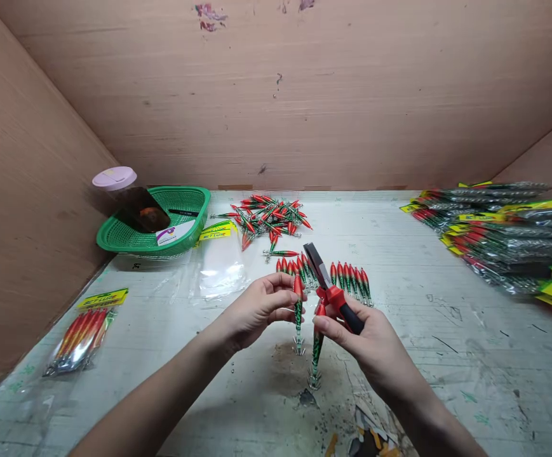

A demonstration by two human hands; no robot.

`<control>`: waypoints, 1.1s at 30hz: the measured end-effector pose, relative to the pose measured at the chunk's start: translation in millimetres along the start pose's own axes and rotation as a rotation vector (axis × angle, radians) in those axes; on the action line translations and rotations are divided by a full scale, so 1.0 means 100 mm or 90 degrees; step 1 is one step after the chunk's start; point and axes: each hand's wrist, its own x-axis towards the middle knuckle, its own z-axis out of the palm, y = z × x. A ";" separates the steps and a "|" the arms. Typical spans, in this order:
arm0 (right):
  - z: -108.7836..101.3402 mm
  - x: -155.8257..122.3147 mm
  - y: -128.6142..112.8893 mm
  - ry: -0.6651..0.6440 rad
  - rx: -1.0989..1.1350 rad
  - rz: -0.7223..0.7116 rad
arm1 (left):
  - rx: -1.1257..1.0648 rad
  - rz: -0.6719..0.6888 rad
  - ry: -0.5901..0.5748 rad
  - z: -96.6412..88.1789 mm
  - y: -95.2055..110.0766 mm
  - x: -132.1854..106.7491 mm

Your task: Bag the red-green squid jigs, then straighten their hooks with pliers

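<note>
Pinched in the fingers of my left hand is a red and green fishing lure, hanging upright with its crown of hooks at the bottom. My right hand is closed around red and black pliers, whose jaws point up and to the left. The same hand also holds a second red and green lure between thumb and fingers, hooks downward. Behind my hands, more such lures lie in a row, red ends away from me. Farther back is a loose heap of lures.
A green basket at the back left holds a lidded drink cup, a card and a pen. Clear plastic bags with yellow headers lie beside it. One filled pack sits at left; many packed lures are piled right. Wooden panels surround the table.
</note>
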 end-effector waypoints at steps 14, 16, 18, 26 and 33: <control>-0.07 -0.05 0.08 -0.041 0.282 0.152 | -0.029 -0.085 -0.065 0.09 -0.08 -0.11; -0.08 -0.06 0.11 -0.043 0.291 0.154 | -0.027 -0.093 -0.074 0.11 -0.09 -0.11; -0.10 -0.07 0.11 -0.044 0.297 0.157 | -0.027 -0.096 -0.077 0.12 -0.11 -0.12; -0.13 -0.05 0.09 -0.052 0.318 0.157 | -0.028 -0.109 -0.082 0.12 -0.18 -0.10; -0.14 -0.05 0.09 -0.064 0.346 0.163 | -0.021 -0.111 -0.076 0.13 -0.18 -0.12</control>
